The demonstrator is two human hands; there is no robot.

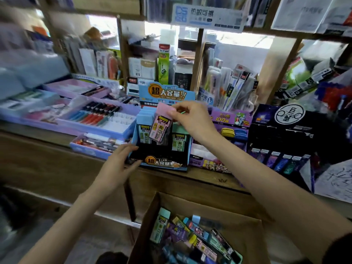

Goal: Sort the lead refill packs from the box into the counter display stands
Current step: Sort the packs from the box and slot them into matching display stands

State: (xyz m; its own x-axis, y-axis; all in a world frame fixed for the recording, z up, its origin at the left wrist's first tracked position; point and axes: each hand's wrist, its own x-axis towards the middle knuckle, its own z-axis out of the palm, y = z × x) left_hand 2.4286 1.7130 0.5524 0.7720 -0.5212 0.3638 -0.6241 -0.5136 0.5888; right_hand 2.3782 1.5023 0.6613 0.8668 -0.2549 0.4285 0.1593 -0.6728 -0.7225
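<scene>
**One pink pack over the blue stand, two hands at work**

The blue display stand [162, 164] sits on the tabletop [205, 177], and everything below is placed from it.

The right hand [190, 119] is above the stand's middle. Its thumb and fingers [178, 109] are pinched together on the pink top edge of one pink lead refill pack [161, 128]. The pack hangs tilted, with its lower end down among the packs already in the stand.

The left hand [118, 164] is at the stand's left front corner and holds that corner between its thumb and its nearly straight fingers.

Three seated packs can be told apart inside the stand:
- one blue-topped pack [143, 118] at the back left, with more blue tops behind it that are too blurred to count
- two green-labelled packs, one on the left [145, 135] and one on the right [179, 142]

Two more stands are to the right of the blue one. A purple display stand [215, 155] is just beside it, and a black display stand [282, 134] is beyond that. One small tray of pens [91, 144] lies just to the left.

Below and in front of the stand is one open cardboard box [240, 223]. It holds a jumbled heap of refill packs, with a mint one [160, 225] uppermost at the left. The heap is too tangled to count.
</scene>
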